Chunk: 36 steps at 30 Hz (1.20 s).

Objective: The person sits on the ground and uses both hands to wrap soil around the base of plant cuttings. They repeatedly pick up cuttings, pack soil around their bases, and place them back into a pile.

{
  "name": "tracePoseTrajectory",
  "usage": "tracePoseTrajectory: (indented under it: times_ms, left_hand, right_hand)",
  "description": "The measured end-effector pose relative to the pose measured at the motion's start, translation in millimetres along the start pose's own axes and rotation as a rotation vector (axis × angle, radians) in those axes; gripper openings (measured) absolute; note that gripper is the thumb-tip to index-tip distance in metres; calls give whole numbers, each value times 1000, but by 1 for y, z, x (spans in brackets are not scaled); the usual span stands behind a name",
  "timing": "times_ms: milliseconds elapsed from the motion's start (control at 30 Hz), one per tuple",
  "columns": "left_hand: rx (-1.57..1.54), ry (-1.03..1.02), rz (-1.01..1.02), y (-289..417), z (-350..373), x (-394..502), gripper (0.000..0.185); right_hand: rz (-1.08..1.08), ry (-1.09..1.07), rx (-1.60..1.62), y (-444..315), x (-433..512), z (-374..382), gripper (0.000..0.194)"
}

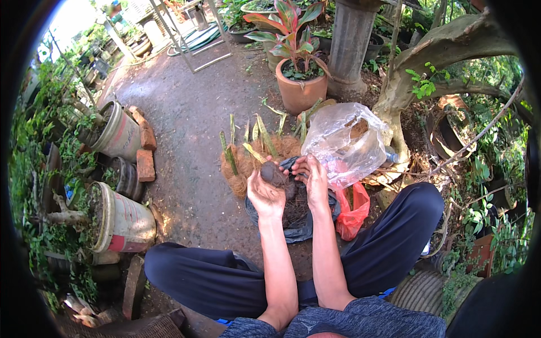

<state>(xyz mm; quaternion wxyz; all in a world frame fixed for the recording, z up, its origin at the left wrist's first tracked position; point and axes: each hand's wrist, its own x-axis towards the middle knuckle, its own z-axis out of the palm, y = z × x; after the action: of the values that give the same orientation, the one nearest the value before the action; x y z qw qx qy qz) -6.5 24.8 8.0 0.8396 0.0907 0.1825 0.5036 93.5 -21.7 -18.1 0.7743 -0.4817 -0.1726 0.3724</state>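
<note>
My left hand (pixel 267 196) is cupped palm up around a dark, rounded clump of soil (pixel 269 171). A yellow-green leaf cutting (pixel 253 152) rises just behind the clump; whether it is rooted in it I cannot tell. Close on the right, my right hand (pixel 315 179) has bent fingers slightly apart, with nothing clearly held. Below both hands lies an open black plastic bag (pixel 299 235) with dark fibrous potting material (pixel 296 211) inside. Beyond them, several snake plant cuttings (pixel 265 136) stand upright among balls of brown coconut fibre (pixel 236 186).
A clear plastic bag (pixel 346 148) and a red plastic bag (pixel 354 213) lie at the right beside a tree trunk (pixel 391 114). A terracotta pot (pixel 302 93) with a red-leaved plant stands ahead. Planted buckets (pixel 131 222) and bricks (pixel 146 165) line the left side.
</note>
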Motion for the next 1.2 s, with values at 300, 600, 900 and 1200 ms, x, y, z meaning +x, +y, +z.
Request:
tracePoseTrajectory:
  times_ms: [300, 600, 900, 1200]
  left_hand:
    - [-15, 3, -151, 3, -16, 2, 36]
    - [69, -9, -70, -1, -32, 11, 19]
    - [113, -12, -34, 5, -7, 2, 58]
    - [762, -10, 63, 20, -12, 3, 78]
  right_hand:
    - [-5, 3, 0, 4, 1, 0, 35]
    - [65, -7, 23, 4, -1, 3, 31]
    - [-240, -245, -462, 1, -3, 10, 39]
    - [-158, -87, -510, 8, -1, 6, 54]
